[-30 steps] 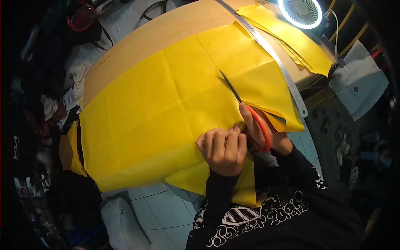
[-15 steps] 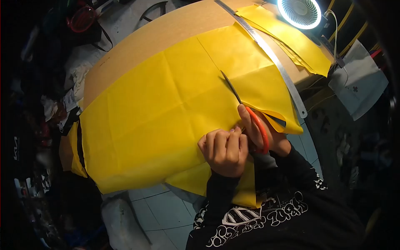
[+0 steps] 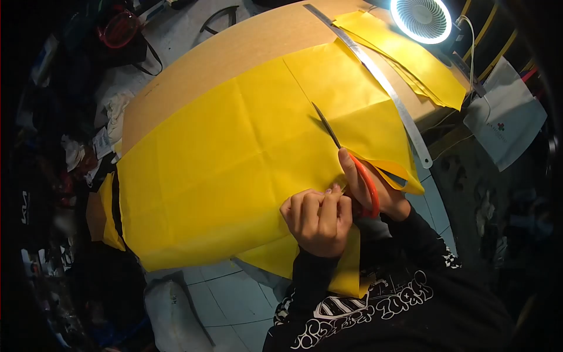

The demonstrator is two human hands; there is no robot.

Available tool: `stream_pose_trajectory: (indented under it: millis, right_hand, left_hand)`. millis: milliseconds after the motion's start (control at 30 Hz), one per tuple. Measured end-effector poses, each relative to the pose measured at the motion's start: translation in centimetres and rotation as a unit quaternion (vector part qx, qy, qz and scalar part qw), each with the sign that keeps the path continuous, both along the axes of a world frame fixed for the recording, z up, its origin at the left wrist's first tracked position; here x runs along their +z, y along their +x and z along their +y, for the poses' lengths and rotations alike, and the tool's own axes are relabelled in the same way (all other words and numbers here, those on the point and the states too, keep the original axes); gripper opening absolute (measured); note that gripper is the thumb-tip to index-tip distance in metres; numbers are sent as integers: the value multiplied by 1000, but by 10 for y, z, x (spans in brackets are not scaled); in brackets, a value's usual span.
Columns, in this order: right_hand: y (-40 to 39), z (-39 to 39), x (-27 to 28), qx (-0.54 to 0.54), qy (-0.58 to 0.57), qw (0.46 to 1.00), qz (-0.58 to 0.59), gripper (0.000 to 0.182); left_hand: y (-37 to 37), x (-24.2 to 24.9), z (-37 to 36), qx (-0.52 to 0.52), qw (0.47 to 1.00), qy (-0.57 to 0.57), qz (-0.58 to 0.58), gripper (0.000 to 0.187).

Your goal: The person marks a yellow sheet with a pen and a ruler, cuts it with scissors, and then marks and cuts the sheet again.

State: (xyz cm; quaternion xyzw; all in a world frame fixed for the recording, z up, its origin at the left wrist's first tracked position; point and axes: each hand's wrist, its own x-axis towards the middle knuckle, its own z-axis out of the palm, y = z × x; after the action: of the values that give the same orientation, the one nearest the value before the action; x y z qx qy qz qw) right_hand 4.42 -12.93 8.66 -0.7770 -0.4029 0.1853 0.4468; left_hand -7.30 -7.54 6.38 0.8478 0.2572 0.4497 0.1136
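A large yellow sheet [image 3: 199, 170], creased and cloth-like, covers much of the table and hangs over its near edge. My right hand [image 3: 381, 190] grips orange-handled scissors [image 3: 370, 186]. One dark blade lies over the sheet, its tip near a thin line drawn across the yellow; the other blade is hidden below. Right of the scissors, a cut flap of the sheet bulges up around my right wrist. Just left of the handles, my left hand [image 3: 318, 220] is closed, pinching the near cut edge of the sheet between thumb and fingers.
A long metal ruler [image 3: 390, 91] lies along the sheet's right side. Beyond it are folded yellow pieces [image 3: 404, 56] and a lit round fan [image 3: 421, 19]. The brown tabletop [image 3: 193, 76] shows at the far side. A white bag [image 3: 498, 117] hangs at the right.
The view has shifted slightly, moving the table and sheet a little down and right. The flap by my right wrist has changed shape, its dark gap narrower. Both hands keep their hold.
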Motion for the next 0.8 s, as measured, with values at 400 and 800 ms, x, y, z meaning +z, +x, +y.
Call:
stream_pose_trajectory:
  millis: [400, 800]
  right_hand:
    - [-2, -2, -7, 7, 51, 998, -25, 38]
    - [1, -4, -3, 40, 21, 981, 187, 49]
  left_hand:
    - [-1, -2, 0, -4, 1000, -15, 17, 14]
    - [5, 34, 131, -87, 976, -119, 161, 31]
